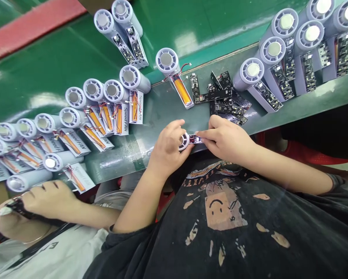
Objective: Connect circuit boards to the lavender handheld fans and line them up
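Observation:
My left hand is wrapped round a grey handheld fan close to the table's front edge, its round end showing between thumb and fingers. My right hand pinches at the fan's handle, where part of a circuit board shows; whether the fingertips hold the board or only press on it is hidden. Beyond my hands lies a pile of black circuit boards. Another fan stands behind them, with an orange battery and loose wires in its open handle.
To the left stand several fans with orange batteries showing. On the right, several fans have boards in their handles, as do two at the back. A co-worker's hands are at the lower left. A red strip crosses the far left.

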A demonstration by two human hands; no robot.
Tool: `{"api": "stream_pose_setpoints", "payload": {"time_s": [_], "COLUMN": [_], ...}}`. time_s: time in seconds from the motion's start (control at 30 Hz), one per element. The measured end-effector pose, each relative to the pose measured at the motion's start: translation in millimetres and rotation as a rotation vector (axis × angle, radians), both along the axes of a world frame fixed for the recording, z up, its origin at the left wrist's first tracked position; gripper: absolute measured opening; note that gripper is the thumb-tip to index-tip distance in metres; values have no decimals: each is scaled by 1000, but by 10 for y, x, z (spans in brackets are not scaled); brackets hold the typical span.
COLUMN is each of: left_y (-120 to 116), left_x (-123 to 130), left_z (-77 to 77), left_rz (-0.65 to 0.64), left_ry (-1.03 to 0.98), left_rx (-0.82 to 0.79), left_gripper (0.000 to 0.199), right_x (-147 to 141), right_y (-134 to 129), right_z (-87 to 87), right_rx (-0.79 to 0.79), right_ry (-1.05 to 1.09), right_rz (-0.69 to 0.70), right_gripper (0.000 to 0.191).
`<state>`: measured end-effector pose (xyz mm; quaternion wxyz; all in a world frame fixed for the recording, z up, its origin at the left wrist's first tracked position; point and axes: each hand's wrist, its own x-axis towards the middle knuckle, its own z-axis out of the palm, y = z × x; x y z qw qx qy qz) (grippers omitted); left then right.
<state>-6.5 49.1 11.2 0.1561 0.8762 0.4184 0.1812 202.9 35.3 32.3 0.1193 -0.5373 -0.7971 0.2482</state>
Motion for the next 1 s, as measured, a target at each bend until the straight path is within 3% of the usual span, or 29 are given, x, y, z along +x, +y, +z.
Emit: {"api": "stream_pose_setpoints", "payload": {"time_s": [0.07, 0.27, 0.53, 0.8, 1.0], "left_y": [-3, -12, 7, -9, -7], "left_x": [1, 65, 85, 133, 106], "left_z": [0, 6, 43, 111, 120], "left_rz": [20, 73, 78, 103, 87], "left_ry": [0, 64, 73, 51, 28], "left_rx": [-26, -52, -98, -115, -147], "left_gripper": [37, 27, 28, 31, 27], "right_x": [-29, -108, 31, -65, -52], "right_y": [15, 44, 65, 66, 19], "right_z": [-38, -135, -289, -310, -321], "right_rx": [26, 92, 132, 66, 100], "right_ry": [13, 6, 35, 107, 81], "right_rz": [6, 51, 130, 18, 4], "right_gripper": [32, 35, 32, 22, 25]}}
